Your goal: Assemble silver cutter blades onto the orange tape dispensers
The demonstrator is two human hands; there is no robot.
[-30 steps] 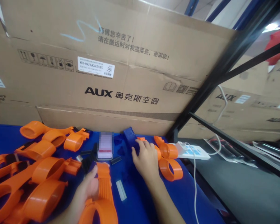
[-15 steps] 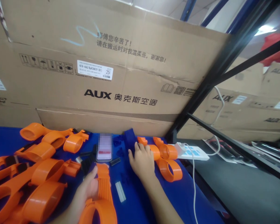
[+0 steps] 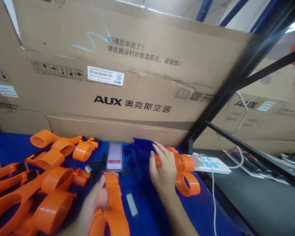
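My left hand (image 3: 98, 196) is closed around the ribbed shaft of an orange plastic piece (image 3: 116, 196) with a wide ring at its lower end. At the right, my right hand (image 3: 164, 170) has its fingers curled at the raised edge of a blue cloth (image 3: 144, 149), which it appears to pinch. Just behind and beside that hand lie orange rings (image 3: 188, 183), partly covered by the fingers. Between the hands are a pale grey strip (image 3: 132, 204), a small black strip (image 3: 125, 172) and a phone (image 3: 114, 164) with a lit screen.
Many orange ringed pieces (image 3: 54, 209) are piled on the left. A large cardboard box (image 3: 137, 82) stands along the back. A white power strip (image 3: 216, 165) with a cable (image 3: 213, 196) lies at the right, beside a black metal frame (image 3: 211, 98) and a dark surface (image 3: 260, 196).
My right hand has moved right and turned, and the blue cloth's raised edge now spreads wider beside its fingers. My left hand keeps its orange piece. The whole view has shifted slightly.
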